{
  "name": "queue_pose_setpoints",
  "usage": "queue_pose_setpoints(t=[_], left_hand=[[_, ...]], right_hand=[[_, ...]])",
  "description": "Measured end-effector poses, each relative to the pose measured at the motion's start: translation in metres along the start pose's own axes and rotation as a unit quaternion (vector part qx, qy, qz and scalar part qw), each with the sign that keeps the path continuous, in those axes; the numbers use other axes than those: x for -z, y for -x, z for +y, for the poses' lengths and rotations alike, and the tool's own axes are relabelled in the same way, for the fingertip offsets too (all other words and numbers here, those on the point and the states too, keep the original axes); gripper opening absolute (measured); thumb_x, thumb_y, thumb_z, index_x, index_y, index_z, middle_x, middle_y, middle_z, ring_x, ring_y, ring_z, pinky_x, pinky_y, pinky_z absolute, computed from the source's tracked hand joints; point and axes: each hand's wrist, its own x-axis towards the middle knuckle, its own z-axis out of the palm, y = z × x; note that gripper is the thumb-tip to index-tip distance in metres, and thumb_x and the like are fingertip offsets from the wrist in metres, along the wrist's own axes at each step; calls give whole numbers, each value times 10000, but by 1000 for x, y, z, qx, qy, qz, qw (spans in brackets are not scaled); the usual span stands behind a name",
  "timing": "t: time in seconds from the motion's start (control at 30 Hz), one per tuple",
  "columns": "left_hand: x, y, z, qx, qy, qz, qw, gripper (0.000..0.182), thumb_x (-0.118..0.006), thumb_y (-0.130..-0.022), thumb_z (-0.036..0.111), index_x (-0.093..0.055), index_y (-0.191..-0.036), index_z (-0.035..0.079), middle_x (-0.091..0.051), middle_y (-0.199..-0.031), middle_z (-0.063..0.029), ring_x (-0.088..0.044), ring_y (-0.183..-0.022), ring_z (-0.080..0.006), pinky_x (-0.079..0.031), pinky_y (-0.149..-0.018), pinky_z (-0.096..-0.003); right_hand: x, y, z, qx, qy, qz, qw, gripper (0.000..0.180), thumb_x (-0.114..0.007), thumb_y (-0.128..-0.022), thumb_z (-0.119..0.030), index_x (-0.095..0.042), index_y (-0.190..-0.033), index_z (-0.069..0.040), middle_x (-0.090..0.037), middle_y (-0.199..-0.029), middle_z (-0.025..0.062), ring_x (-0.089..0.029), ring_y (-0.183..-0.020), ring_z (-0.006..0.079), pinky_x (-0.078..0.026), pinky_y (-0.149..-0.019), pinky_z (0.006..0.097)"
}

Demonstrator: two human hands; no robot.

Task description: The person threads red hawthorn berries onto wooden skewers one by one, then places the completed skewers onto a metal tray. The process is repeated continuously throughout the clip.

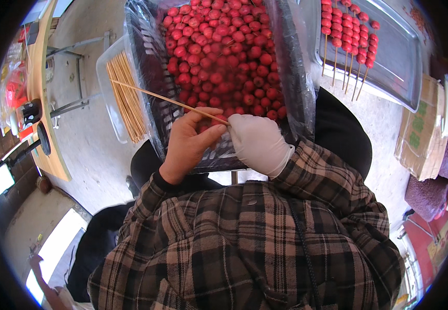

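Note:
A plastic-lined crate (299, 77) of red hawthorn-like fruits (224, 50) stands before me. Over its near end, my bare left hand (193, 139) holds a thin wooden skewer (169, 100) between thumb and fingers. My right hand (261, 143), in a white glove, has its fingers closed at the skewer's near end, beside the left fingertips. Whether a fruit is inside the glove's grip is hidden. The skewer slants up to the left, across the crate's edge. A bundle of wooden skewers (127, 97) lies in a clear plastic tray at the left. Several fruit-laden skewers (347, 33) lie at the upper right.
The filled skewers rest on a metal tray (412, 69), their bare ends over its near edge. A cardboard box (421, 128) stands right of it. At far left is a wooden table (40, 85) with bags. A person's arm (43, 275) shows at lower left.

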Motion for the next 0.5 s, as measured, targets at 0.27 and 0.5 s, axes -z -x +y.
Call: queue_pose_setpoints(t=[0.27,0.5], left_hand=[[-5,0,-5,-40,-22,9,999,292,-621,-811,10,-524,-1081,-43,-616,-852,-67,-565,-645,-88,-468,-547,-214],[-1,0,-2,45,65,-27,997,152,-629,-824,63,-538,-934,9,-588,-722,-26,-499,-516,-52,-379,-432,-183]], right_hand=[[6,-4,4,20,-36,17,999,117,-537,-814,-150,-552,-770,-43,-556,-646,165,-569,-625,347,-450,-546,430],[11,-7,2,53,-30,37,997,148,-546,-758,-158,-547,-651,-56,-547,-585,140,-568,-567,327,-452,-523,421]])
